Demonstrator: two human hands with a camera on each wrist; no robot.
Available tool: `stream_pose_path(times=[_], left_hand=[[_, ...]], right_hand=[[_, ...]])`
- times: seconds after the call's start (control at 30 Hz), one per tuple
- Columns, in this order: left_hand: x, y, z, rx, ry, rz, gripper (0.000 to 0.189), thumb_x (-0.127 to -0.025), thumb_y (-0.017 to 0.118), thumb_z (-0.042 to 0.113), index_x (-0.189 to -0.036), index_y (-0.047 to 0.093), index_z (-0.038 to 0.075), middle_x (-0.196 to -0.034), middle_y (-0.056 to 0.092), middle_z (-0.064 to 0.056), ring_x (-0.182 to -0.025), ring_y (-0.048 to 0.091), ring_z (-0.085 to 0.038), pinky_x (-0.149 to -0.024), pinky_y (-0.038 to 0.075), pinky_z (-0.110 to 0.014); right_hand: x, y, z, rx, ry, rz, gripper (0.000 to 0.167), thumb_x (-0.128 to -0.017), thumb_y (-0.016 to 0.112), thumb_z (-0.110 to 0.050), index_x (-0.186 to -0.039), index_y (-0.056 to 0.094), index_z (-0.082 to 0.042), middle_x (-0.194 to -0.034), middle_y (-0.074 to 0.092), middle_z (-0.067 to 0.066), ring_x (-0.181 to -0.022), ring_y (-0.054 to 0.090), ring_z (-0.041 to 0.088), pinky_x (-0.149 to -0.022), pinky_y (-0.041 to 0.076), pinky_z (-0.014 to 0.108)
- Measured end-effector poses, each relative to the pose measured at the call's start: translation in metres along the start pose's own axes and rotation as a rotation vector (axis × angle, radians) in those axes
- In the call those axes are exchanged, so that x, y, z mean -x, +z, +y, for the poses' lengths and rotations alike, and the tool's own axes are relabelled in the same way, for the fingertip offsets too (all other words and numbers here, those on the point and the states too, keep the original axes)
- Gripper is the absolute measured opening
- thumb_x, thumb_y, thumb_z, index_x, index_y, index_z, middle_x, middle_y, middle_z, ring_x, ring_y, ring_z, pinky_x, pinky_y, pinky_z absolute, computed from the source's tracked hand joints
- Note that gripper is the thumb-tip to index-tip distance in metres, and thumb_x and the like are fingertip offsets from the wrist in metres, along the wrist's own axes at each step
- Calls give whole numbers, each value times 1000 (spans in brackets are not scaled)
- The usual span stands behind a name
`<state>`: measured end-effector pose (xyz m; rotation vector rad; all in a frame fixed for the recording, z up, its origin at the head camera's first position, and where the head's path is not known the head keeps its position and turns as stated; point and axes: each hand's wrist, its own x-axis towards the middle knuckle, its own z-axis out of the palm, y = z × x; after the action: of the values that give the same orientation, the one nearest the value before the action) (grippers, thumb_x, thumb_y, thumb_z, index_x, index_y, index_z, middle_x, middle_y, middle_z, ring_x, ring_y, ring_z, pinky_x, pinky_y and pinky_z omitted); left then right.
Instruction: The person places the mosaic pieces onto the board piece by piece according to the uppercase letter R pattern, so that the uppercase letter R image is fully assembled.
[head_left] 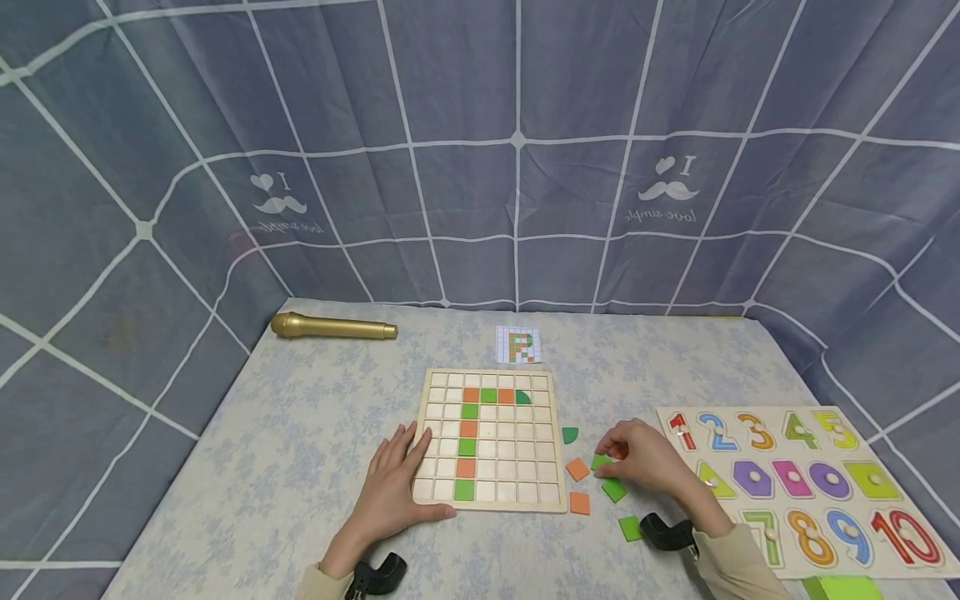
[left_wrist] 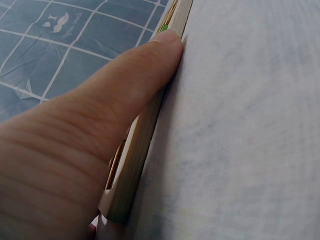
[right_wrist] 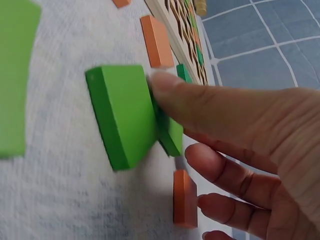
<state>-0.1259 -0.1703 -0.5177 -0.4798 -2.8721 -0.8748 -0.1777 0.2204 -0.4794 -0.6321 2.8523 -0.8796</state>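
One spread left hand [head_left: 390, 493] touches a pale wooden grid board [head_left: 506, 451]; beside it, the right hand [head_left: 640, 456] pinches a green square wooden tile [head_left: 599, 461]. Pickup seems underway, needing a lift next.

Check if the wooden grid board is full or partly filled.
Partly filled: the grid board holds orange and green pieces down one column and part of one row, while many cells show bare wood.
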Motion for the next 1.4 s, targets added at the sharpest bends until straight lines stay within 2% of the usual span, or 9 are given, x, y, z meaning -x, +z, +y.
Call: stream_pose_path(times=[0.3,0.5,0.67,0.9,1.17,1.4], left_hand=[[0,0,0,7,-22,-28,116,-60,76,68,-148,33,6,-153,21,-21,-141,11,-36,-111,8,-52],[0,-1,0,9,-29,-31,116,-60,76,68,-148,32,6,-153,21,-20,-141,10,-36,-111,8,-52],[0,-1,0,1,-38,-40,117,-60,75,69,-148,32,7,-153,20,-20,-141,10,-35,-112,8,-52],[0,0,0,6,-17,-28,115,-62,75,68,-148,33,5,-152,22,-21,-141,11,-37,-111,10,-53],[1,1,0,17,14,17,113,-61,75,68,-146,37,4,-150,26,-23,-138,16,-41,-109,13,-56],[1,0,0,13,-13,-8,115,-60,76,69,-147,35,6,-152,23,-21,-140,13,-37,-111,10,-52]], right_hand=[[5,6,-3,-36,-1,5,22,-74,83,-20,-84,63,-21,-67,47,-10,-59,39,8,-52,32,25],[1,6,-4,-110,43,32,18,-77,80,-16,-83,64,-22,-67,51,-11,-57,42,8,-51,36,24],[-14,7,-9,-186,75,83,16,-76,81,-17,-81,66,-17,-69,55,-8,-56,43,12,-50,37,25],[-45,14,-24,-225,37,115,17,-76,81,-19,-77,64,-18,-69,57,-8,-51,40,12,-45,34,26],[-75,26,-43,-239,-6,102,5,-83,75,-16,-81,70,-15,-70,59,-8,-48,38,11,-44,32,25],[-87,34,-50,-242,0,79,8,-84,75,-18,-83,72,-11,-70,60,-8,-54,45,12,-50,37,28]])
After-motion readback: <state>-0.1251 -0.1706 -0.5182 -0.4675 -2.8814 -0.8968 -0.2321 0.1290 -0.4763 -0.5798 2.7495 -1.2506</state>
